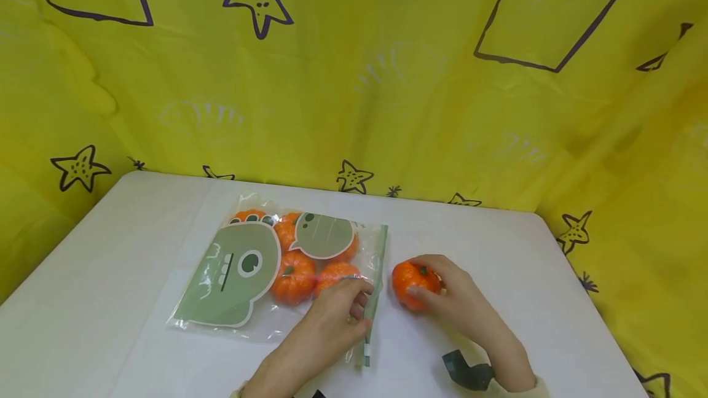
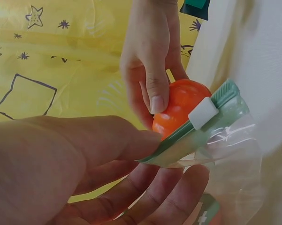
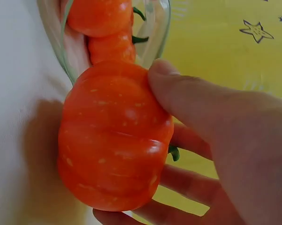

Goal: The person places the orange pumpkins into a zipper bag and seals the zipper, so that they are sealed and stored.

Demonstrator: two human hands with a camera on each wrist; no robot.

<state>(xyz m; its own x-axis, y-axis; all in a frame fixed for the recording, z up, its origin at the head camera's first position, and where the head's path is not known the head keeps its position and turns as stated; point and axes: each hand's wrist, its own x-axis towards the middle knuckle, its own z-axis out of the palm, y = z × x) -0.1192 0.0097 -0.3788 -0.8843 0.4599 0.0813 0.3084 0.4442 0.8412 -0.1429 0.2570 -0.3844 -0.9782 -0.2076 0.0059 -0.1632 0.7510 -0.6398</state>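
A clear zip bag (image 1: 260, 318) printed with a green cartoon monster lies flat on the table, its green-edged mouth facing right. Several small orange pumpkins (image 1: 292, 281) show through its plastic. At that mouth my left hand (image 1: 326, 324) holds the upper edge; in the left wrist view the thumb lies on the green zip strip (image 2: 171, 143), close to a white slider (image 2: 203, 113). Just right of the mouth, my right hand (image 1: 461, 300) grips another small pumpkin (image 3: 115, 140) with a green stem. The right wrist view shows the bag's mouth parted, with pumpkins inside.
The white table (image 1: 487, 244) has rounded far corners. A yellow cloth (image 1: 354, 78) with dark stars and shapes hangs behind it and along its sides. A dark strap (image 1: 467, 373) sits by the right wrist.
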